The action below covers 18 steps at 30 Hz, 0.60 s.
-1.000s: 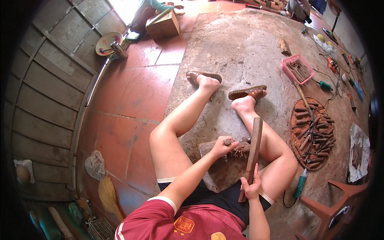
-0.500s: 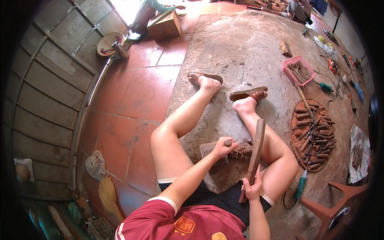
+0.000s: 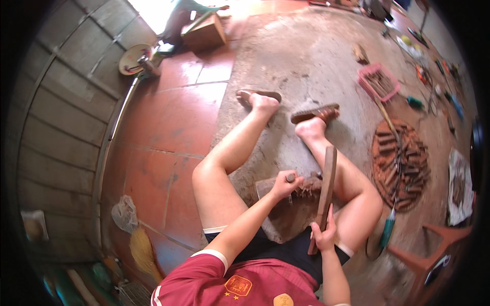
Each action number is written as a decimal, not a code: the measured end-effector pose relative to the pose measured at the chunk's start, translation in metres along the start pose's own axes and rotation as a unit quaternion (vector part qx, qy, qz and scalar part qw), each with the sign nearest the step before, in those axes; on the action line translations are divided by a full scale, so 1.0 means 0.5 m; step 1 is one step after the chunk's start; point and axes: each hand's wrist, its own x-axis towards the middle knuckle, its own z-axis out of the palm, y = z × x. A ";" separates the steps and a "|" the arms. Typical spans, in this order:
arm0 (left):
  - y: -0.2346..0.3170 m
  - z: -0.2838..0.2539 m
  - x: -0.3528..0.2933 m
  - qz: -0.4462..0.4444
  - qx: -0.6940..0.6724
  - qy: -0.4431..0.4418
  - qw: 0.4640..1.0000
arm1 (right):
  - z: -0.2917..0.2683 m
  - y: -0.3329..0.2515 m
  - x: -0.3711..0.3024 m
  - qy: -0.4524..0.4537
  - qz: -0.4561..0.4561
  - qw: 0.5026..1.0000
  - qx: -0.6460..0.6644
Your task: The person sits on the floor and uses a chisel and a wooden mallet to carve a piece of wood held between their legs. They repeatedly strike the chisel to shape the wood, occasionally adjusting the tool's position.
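I sit on the floor with a dark wooden block (image 3: 268,186) between my legs. On it rests a brown carved wood piece (image 3: 310,189) with a rough, cut surface. My left hand (image 3: 284,187) is closed round a chisel (image 3: 290,178); the round end of its wooden handle points up, and its tip is hard to make out. A long, flat wooden bat (image 3: 327,188) stands tilted in my right hand (image 3: 324,235), which grips its lower end near my thigh. The bat's upper part passes in front of my right shin, apart from the chisel.
Right of my leg, several handled tools lie on a round bed of reddish wood dust (image 3: 380,196). Beyond are a pink basket (image 3: 395,97) of wood pieces and power tools. A brown plastic stool (image 3: 418,260) stands near right. At left are a broom (image 3: 143,250) and metal door (image 3: 61,137).
The view has shifted slightly and blurred. Both hands keep their holds, and the bat stands a little more upright.
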 end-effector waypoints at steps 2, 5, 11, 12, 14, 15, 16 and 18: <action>-0.020 -0.008 0.003 0.034 0.041 0.039 0.998 | 0.002 0.022 -0.002 0.013 -0.018 1.000 0.001; -0.021 -0.004 -0.006 -0.020 -0.052 0.021 0.998 | 0.002 -0.002 -0.002 0.032 0.001 0.999 0.001; 0.011 -0.023 0.020 0.006 -0.182 -0.002 0.983 | -0.004 0.014 -0.011 0.043 -0.020 0.999 -0.013; 0.028 -0.027 0.029 0.001 -0.184 -0.023 0.983 | -0.005 0.014 -0.013 0.046 -0.018 0.999 -0.007; 0.049 -0.035 0.039 -0.004 -0.182 -0.051 0.982 | -0.003 0.003 -0.008 0.039 -0.012 0.999 0.006; 0.052 -0.036 0.039 -0.008 -0.181 -0.062 0.981 | -0.003 -0.001 -0.010 0.037 -0.007 0.999 0.013; 0.054 -0.038 0.040 -0.011 -0.179 -0.071 0.981 | 0.000 -0.005 -0.009 0.034 -0.003 0.999 0.024; 0.050 -0.034 0.032 -0.012 -0.163 -0.060 0.985 | 0.001 -0.006 -0.009 0.032 -0.007 0.999 0.026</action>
